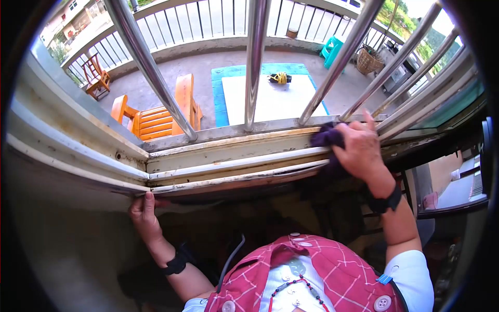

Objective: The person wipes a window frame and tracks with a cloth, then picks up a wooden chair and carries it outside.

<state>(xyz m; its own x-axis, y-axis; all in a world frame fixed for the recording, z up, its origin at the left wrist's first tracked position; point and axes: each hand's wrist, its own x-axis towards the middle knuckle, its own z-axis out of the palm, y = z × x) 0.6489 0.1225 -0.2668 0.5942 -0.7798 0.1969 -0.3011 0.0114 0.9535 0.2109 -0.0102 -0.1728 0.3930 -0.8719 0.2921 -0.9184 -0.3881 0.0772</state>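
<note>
White frame (pixel 234 165), just one: at its left corner, my feed shows one left hand (pixel 147 214), thumb up; whether its fingers grip, I cannot tell. Towards its right end, one cloth (pixel 328 137), probably light, soft, best held bunched, sits clutched in one right hand (pixel 363 152).

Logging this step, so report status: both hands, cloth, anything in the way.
Right hand gripping cloth at window track. Left hand by track's left corner, nothing seen in it. Metal bars close behind track.
</note>
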